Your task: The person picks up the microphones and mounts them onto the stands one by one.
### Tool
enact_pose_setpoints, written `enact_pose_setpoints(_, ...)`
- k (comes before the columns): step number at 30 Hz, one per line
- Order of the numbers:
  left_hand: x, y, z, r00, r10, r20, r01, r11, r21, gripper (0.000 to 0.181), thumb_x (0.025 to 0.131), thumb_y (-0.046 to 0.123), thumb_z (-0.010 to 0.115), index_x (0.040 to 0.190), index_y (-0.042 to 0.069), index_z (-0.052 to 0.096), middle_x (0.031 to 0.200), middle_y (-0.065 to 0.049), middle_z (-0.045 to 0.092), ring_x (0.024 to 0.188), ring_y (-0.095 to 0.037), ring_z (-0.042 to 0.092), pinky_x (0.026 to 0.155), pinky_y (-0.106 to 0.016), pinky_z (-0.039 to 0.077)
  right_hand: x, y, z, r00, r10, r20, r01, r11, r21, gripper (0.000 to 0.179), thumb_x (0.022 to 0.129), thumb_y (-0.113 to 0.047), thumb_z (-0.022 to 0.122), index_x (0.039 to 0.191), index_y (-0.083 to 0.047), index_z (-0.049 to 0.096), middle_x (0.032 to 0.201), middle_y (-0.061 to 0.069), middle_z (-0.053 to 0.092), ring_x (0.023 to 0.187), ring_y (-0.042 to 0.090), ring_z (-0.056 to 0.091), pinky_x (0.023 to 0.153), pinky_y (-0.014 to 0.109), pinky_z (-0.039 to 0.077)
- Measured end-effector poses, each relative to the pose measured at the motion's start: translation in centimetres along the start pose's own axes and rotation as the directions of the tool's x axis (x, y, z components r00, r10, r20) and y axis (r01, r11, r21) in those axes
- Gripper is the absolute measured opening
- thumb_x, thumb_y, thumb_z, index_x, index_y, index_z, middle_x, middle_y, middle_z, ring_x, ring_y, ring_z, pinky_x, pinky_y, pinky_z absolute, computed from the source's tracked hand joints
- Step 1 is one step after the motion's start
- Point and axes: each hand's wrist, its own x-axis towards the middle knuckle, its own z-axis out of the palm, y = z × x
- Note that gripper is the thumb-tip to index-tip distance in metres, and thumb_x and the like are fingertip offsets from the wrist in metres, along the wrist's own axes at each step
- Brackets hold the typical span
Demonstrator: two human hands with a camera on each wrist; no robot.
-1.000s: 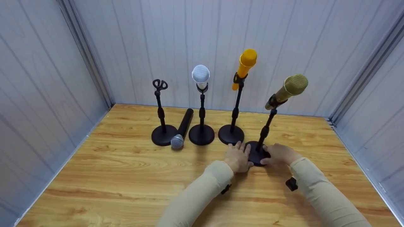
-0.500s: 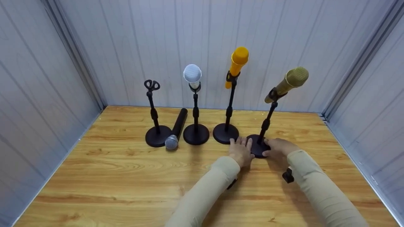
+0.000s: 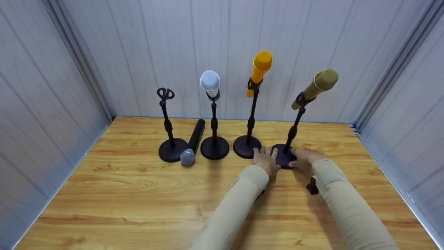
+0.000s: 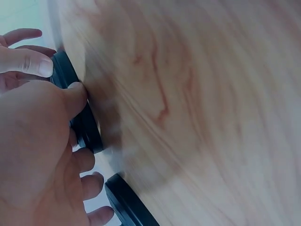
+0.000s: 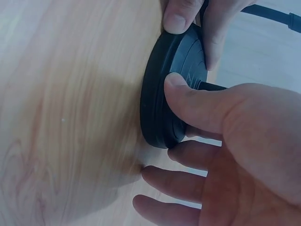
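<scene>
On the right of the row, a black microphone stand (image 3: pixel 284 156) carries a gold microphone (image 3: pixel 325 80), tilted up to the right. My left hand (image 3: pixel 266 161) holds the left side of its round base, thumb on the front rim, other fingers spread toward the neighbouring base. My right hand (image 3: pixel 307 159) holds the base's right side. In the right wrist view, the right thumb (image 5: pixel 188 96) lies on the base (image 5: pixel 162 89) beside the pole, with the lower fingers apart from it. The left wrist view shows the left thumb (image 4: pixel 75 99) against the rim.
Left of this stand are a stand (image 3: pixel 247 147) with a yellow microphone (image 3: pixel 262 62), one (image 3: pixel 214 148) with a white microphone (image 3: pixel 210 81), and a stand (image 3: pixel 172 150) with a bare clip. A black microphone (image 3: pixel 196 137) lies between the two leftmost stands. Panelled walls (image 3: pixel 166 52) enclose the table (image 3: pixel 138 208).
Both hands have slid the stand with the gold microphone back toward the far wall, nearer in line with the others. The head view has shifted slightly.
</scene>
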Motion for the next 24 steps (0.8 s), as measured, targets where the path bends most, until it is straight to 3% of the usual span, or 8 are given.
enact_pose_setpoints(3,-0.2,-0.1,-0.3,1.0,-0.004,0.028,0.004,1.0,-0.006,0.073,0.102,0.069,0.023,0.162,0.037,-0.004,0.169,0.011,0.007,0.154,-0.015,0.011,0.12,-0.046,0.019,0.4,-0.2,-0.1,0.999,0.032,0.025,-0.033,0.999,0.018,0.068,0.107,-0.027,0.056,0.154,0.011,0.026,0.147,0.037,0.041,0.132,0.05,0.046,0.106,0.056,0.041)
enact_pose_setpoints(10,2.5,0.4,1.6,1.0,-0.012,0.014,0.013,0.999,-0.039,0.075,0.1,0.073,0.022,0.161,0.04,-0.007,0.169,0.014,0.002,0.154,-0.014,0.008,0.121,-0.05,0.016,0.3,-0.2,-0.3,0.999,0.033,0.036,-0.034,0.999,0.042,0.069,0.107,-0.025,0.054,0.154,0.013,0.021,0.15,0.038,0.035,0.136,0.052,0.039,0.11,0.058,0.035)
enact_pose_setpoints(14,3.1,0.6,2.0,0.999,-0.01,0.03,0.011,0.999,-0.049,0.077,0.1,0.073,0.022,0.161,0.039,-0.01,0.169,0.012,-0.001,0.155,-0.015,0.006,0.121,-0.051,0.014,0.3,-0.1,0.0,1.0,0.021,0.023,-0.022,0.999,0.031,0.069,0.107,-0.025,0.054,0.153,0.015,0.022,0.149,0.039,0.036,0.136,0.052,0.04,0.111,0.058,0.034)
enact_pose_setpoints(19,2.5,0.3,1.7,0.999,0.007,0.047,-0.003,0.997,-0.074,0.077,0.101,0.071,0.022,0.161,0.037,-0.012,0.169,0.011,-0.004,0.155,-0.015,0.004,0.121,-0.049,0.013,0.2,0.0,0.2,0.999,0.034,0.031,-0.035,0.998,0.046,0.07,0.107,-0.026,0.053,0.155,0.012,0.019,0.151,0.039,0.032,0.138,0.053,0.036,0.112,0.059,0.033)
enact_pose_setpoints(24,0.2,-1.2,0.3,0.997,0.06,0.043,-0.051,0.98,-0.194,0.073,0.105,0.064,0.028,0.162,0.037,-0.007,0.17,0.01,0.001,0.155,-0.013,0.002,0.122,-0.048,0.008,0.3,0.2,0.1,0.998,0.043,0.053,-0.045,0.998,0.043,0.07,0.109,-0.028,0.049,0.157,0.01,0.014,0.154,0.039,0.026,0.141,0.054,0.03,0.113,0.06,0.03)
